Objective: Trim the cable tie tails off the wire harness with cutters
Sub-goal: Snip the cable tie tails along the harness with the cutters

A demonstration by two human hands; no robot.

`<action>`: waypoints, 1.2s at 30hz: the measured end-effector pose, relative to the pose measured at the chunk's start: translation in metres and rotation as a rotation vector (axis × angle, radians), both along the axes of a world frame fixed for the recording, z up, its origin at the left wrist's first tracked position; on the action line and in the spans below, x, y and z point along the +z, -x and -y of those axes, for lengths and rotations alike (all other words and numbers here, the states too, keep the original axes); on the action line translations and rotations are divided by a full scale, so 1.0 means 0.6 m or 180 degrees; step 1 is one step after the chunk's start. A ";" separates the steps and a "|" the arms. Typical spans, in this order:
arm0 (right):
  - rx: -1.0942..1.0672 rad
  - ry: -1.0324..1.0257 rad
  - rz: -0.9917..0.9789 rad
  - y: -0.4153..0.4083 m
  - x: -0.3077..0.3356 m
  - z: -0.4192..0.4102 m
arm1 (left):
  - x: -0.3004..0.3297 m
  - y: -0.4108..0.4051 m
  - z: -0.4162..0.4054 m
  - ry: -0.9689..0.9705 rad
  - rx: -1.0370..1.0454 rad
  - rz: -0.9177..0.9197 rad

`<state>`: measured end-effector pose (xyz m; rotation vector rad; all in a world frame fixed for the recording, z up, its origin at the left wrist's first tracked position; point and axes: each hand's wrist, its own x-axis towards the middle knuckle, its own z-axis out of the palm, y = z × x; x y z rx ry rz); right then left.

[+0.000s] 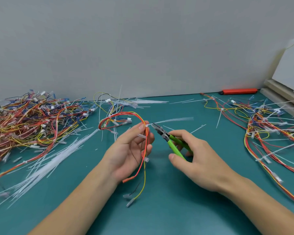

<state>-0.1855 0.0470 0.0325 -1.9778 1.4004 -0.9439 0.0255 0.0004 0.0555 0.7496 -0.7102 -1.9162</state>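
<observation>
My left hand is palm-up over the green mat, pinching a red, yellow and orange wire harness between thumb and fingertips. A white cable tie sits on the harness at my fingertips, and its blurred tail streaks out to the right. My right hand grips green-handled cutters. The cutter jaws point up and left, just right of the tie, close to the base of the tail. Loose harness ends with clear sleeves hang below my left palm.
A big tangle of harnesses fills the left of the mat, with loose white cable ties strewn beside it. More harnesses with long tie tails lie on the right. A red tool rests by the wall, next to a white stepped frame.
</observation>
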 end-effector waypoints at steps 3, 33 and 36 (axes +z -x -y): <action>0.0017 0.0014 -0.0181 0.000 -0.002 0.000 | 0.003 0.001 0.000 -0.0145 -0.0110 -0.0320; 0.0002 0.0677 -0.0447 0.016 -0.017 0.019 | -0.009 0.003 -0.011 0.0165 -0.0520 0.0230; 0.0043 0.0662 -0.0451 0.020 -0.018 0.025 | -0.012 0.004 -0.010 0.0084 -0.0501 0.0191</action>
